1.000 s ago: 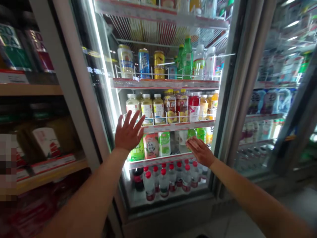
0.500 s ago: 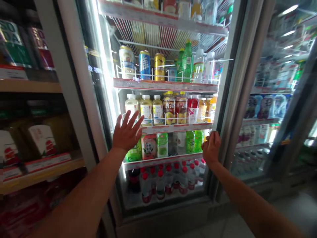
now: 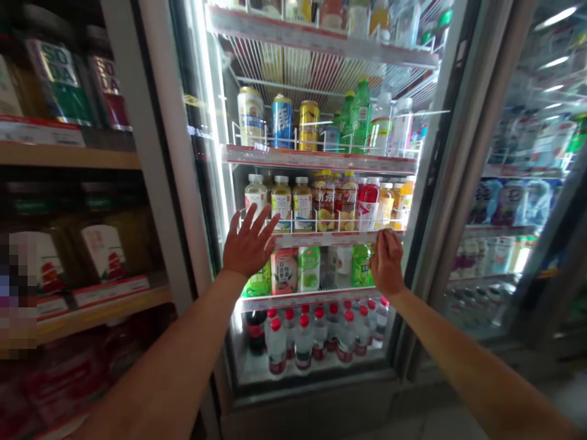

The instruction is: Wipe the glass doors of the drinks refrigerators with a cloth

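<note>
My left hand (image 3: pixel 250 247) is raised with its fingers spread, in front of a lit drinks fridge (image 3: pixel 321 160). Behind it stand white-capped bottles (image 3: pixel 282 205) and a green bottle (image 3: pixel 258 282); whether the palm touches the glass door I cannot tell. On the right, my right hand (image 3: pixel 387 264) is closed, fingers curled together, in front of the lower shelf beside a bright green bottle (image 3: pixel 361 269). Anything inside that hand is hidden. Faint reflections show on the glass before the shelves.
Cans (image 3: pixel 281 122) and green bottles (image 3: pixel 361 116) fill the shelf above. Red-capped bottles (image 3: pixel 303 345) stand at the fridge bottom. A wooden shelf (image 3: pixel 68 154) with soda bottles (image 3: pixel 59 85) is on the left. Another glass-fronted fridge (image 3: pixel 509 226) stands to the right.
The view has shifted, so the fridge sits further right. My right hand has moved left across the fridge front, away from the right door frame. My left hand keeps its spread pose.
</note>
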